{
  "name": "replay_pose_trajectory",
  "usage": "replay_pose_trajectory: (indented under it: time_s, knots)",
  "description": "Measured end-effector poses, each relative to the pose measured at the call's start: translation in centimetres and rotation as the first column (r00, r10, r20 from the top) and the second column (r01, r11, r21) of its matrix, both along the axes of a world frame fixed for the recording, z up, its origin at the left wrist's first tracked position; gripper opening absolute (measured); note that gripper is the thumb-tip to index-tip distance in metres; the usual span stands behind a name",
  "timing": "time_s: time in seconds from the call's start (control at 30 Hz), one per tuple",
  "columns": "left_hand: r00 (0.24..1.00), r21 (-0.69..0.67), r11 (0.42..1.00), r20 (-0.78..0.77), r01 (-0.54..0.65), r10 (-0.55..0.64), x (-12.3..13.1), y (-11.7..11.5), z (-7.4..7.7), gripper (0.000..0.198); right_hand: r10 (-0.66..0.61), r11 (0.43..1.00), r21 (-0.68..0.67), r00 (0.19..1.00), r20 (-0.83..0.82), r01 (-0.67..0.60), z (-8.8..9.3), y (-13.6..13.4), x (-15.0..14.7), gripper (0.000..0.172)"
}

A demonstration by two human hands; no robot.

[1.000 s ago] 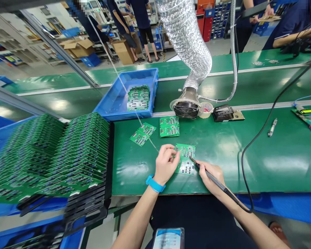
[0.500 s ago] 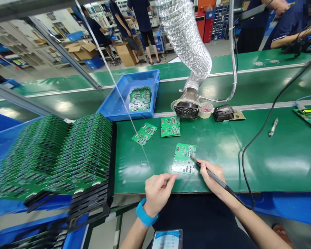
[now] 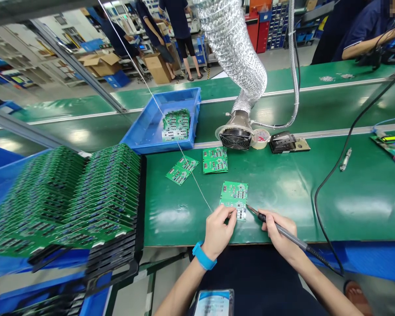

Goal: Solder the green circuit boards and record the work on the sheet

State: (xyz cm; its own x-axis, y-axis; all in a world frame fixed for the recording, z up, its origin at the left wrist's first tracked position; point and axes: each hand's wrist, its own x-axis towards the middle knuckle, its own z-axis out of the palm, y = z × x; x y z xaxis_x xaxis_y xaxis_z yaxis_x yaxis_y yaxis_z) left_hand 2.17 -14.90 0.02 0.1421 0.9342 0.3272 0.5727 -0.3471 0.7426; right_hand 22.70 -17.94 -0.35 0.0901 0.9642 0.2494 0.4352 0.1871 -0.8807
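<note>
In my right hand (image 3: 281,235) is a soldering iron (image 3: 283,235), gripped like a pen. Its tip is close to the right edge of a green circuit board (image 3: 235,191) lying flat on the bench; whether it touches cannot be told. My left hand (image 3: 220,230), with a blue wristband, is over the board's lower left part and hides some of it. Its thumb and forefinger are pinched on a thin solder wire (image 3: 197,183) that runs down from overhead. Beyond the board lie a small stack of boards (image 3: 215,160) and another board (image 3: 182,170) set askew.
Racked boards (image 3: 98,193) fill the left side. A blue tray (image 3: 141,142) holding boards stands behind. A fume fan (image 3: 236,138) on a silver duct (image 3: 240,57), a tape roll (image 3: 261,139) and an iron stand (image 3: 288,142) line the back. A black cable (image 3: 329,175) crosses the right.
My left hand has moved right and up, over the board's lower part. My right hand has drawn the iron back to the right and slightly down, off the board's upper components.
</note>
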Motion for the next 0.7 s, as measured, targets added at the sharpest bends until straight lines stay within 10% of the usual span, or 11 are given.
replay_pose_trajectory:
  time_s: [0.7]
  knots:
    - [0.998, 0.015, 1.0, -0.064, -0.002, 0.002, 0.35, 0.41, -0.46, 0.014, 0.057, 0.998, -0.011, 0.998, 0.032, -0.056, 0.61, 0.38, -0.35, 0.033]
